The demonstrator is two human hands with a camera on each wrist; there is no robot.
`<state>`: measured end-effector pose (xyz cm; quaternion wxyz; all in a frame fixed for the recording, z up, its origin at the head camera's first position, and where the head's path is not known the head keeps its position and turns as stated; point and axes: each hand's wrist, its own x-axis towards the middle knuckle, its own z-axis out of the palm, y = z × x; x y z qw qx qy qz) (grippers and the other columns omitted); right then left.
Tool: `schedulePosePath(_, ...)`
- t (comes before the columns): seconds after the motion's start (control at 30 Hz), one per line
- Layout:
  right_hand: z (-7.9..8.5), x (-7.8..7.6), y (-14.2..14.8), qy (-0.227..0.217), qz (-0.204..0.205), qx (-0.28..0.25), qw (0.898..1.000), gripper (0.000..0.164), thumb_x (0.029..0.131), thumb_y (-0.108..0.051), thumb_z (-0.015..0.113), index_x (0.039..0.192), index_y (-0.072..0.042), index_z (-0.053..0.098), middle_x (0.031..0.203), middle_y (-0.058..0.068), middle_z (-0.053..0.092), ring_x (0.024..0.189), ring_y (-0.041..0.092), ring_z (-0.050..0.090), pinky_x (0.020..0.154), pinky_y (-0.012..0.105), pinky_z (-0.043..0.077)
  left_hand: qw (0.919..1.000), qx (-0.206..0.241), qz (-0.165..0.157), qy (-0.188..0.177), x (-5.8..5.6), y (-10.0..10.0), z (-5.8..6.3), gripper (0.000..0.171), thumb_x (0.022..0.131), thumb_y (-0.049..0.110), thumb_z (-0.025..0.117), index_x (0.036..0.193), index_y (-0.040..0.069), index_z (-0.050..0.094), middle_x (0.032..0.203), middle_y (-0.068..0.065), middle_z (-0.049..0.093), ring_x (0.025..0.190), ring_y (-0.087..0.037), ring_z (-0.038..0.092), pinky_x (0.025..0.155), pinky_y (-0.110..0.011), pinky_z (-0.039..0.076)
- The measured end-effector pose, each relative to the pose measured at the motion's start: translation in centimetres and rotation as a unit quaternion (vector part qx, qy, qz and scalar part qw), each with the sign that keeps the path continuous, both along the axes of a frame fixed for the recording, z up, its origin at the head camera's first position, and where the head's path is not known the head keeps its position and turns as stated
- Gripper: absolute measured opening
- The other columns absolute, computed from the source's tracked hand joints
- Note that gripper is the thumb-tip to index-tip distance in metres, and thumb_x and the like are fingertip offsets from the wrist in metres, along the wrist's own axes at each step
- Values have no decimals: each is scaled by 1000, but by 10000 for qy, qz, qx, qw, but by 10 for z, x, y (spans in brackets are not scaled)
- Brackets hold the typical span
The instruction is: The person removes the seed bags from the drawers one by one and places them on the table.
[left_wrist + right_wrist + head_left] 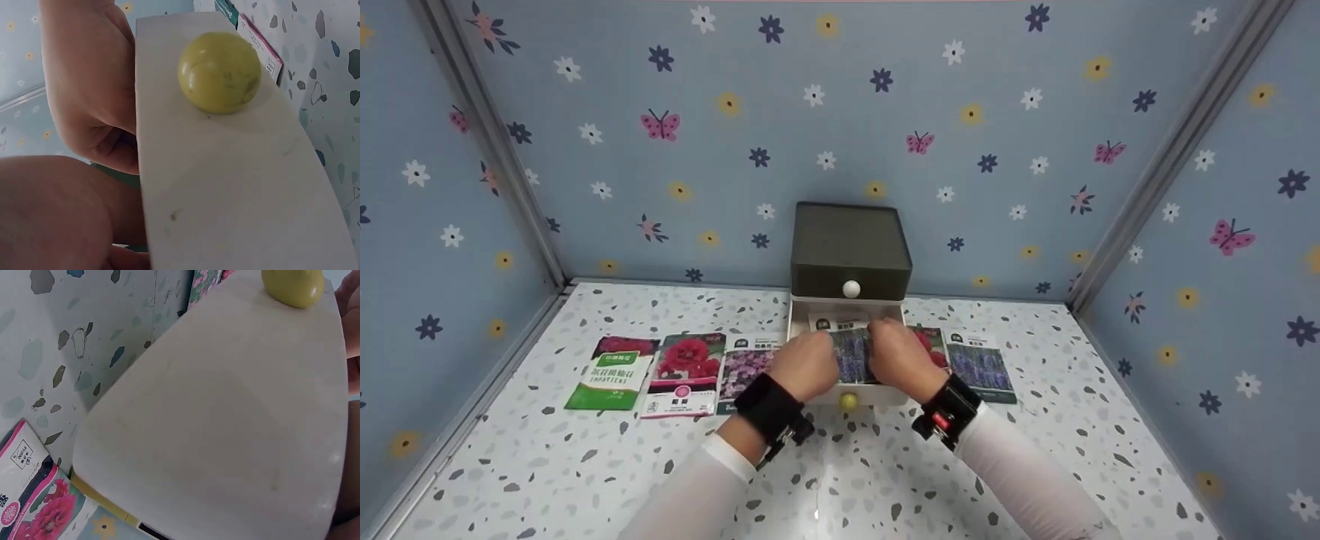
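Note:
The white lower drawer (885, 395) of a small cabinet is pulled out, with a yellow knob (848, 401) on its front. Inside it, a seed packet with purple flower spikes (853, 354) lies between both hands. My left hand (808, 365) grips its left side with curled fingers; my right hand (906, 355) holds the right side the same way. Behind that packet shows the pale top of another packet (840, 321). Both wrist views look at the drawer front (225, 185), which hides the fingertips and most of the packet.
The cabinet's dark upper drawer (817, 283) with a white knob is closed. To the left lie a green-and-white packet (611, 375), a red-flower packet (684, 375) and a pink-purple flower packet (746, 367). On the right are a partly hidden red-flower packet (934, 341) and another purple-flower packet (981, 370).

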<state>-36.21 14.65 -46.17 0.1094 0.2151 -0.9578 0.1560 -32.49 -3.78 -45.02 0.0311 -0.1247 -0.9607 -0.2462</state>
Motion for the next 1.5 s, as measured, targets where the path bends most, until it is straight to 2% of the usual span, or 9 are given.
schedulePosePath(0.3, -2, 2, -6, 23, 115, 347, 9993, 9, 82, 7, 76, 89, 4, 71, 90, 23, 72, 85, 44, 73, 78, 59, 64, 9977, -482, 14, 473, -4, 6, -10, 12, 90, -1, 71, 79, 4, 73, 90, -20, 76, 82, -42, 74, 75, -57, 62)
schedulePosePath(0.53, -5, 2, -6, 230, 217, 357, 9989, 6, 79, 8, 73, 80, 5, 68, 84, 24, 72, 81, 49, 73, 75, 61, 63, 9954, -727, -57, 623, -4, 10, -14, 7, 89, 1, 74, 81, 3, 75, 89, -19, 77, 83, -42, 74, 82, -57, 61)
schedulePosePath(0.8, -1, 3, -7, -149, 133, 206, 9996, 12, 77, 9, 71, 87, 4, 67, 88, 24, 72, 85, 47, 73, 82, 60, 64, 9954, -844, 15, 452, -1, 12, -8, 12, 88, 0, 73, 77, 5, 70, 84, -16, 74, 76, -38, 71, 66, -53, 62)
schedulePosePath(0.93, 0, 2, -7, -200, 105, 81, 9997, 12, 78, 10, 72, 87, 2, 68, 89, 24, 73, 86, 47, 74, 81, 60, 63, 9961, -811, 46, 343, -9, 12, -14, 9, 88, 2, 74, 80, 4, 72, 86, -17, 75, 78, -39, 72, 66, -54, 62)
schedulePosePath(1.0, 0, 2, -6, -259, 106, -4, 9996, 11, 80, 10, 71, 85, 1, 68, 87, 22, 73, 84, 46, 74, 80, 60, 63, 9963, -717, 41, 473, -20, 11, -29, 8, 86, 5, 75, 78, 5, 72, 85, -17, 74, 75, -39, 71, 64, -55, 61)
schedulePosePath(1.1, 1, 1, -4, -438, 69, -189, 9988, 6, 85, 7, 69, 87, 1, 69, 85, 20, 73, 83, 43, 73, 78, 58, 63, 9967, -647, 33, 483, -27, 10, -36, 10, 84, 6, 76, 76, 7, 71, 84, -16, 74, 74, -39, 70, 64, -55, 60)
schedulePosePath(1.2, 4, 0, -3, -638, -50, -483, 9968, 2, 92, 3, 70, 93, 3, 72, 88, 19, 74, 85, 40, 74, 80, 57, 63, 9977, -493, 44, 461, -25, 9, -32, 14, 83, 4, 77, 72, 8, 69, 83, -15, 73, 72, -38, 69, 64, -54, 60)
schedulePosePath(1.27, 6, 0, -1, -708, -158, -674, 9951, 6, 96, -1, 72, 98, 4, 73, 93, 19, 75, 89, 40, 74, 81, 57, 62, 9987, -383, 108, 319, -13, 8, -16, 20, 86, 1, 75, 69, 9, 66, 82, -14, 73, 71, -36, 69, 65, -52, 60)
schedulePosePath(1.5, 13, -4, 5, -803, -462, -1342, 9866, 24, 97, -5, 77, 119, 4, 79, 112, 18, 80, 101, 36, 77, 92, 52, 63, 9983, 48, 286, 513, -6, 4, -2, 29, 86, -5, 70, 66, 13, 58, 75, -11, 69, 65, -31, 65, 59, -46, 58)
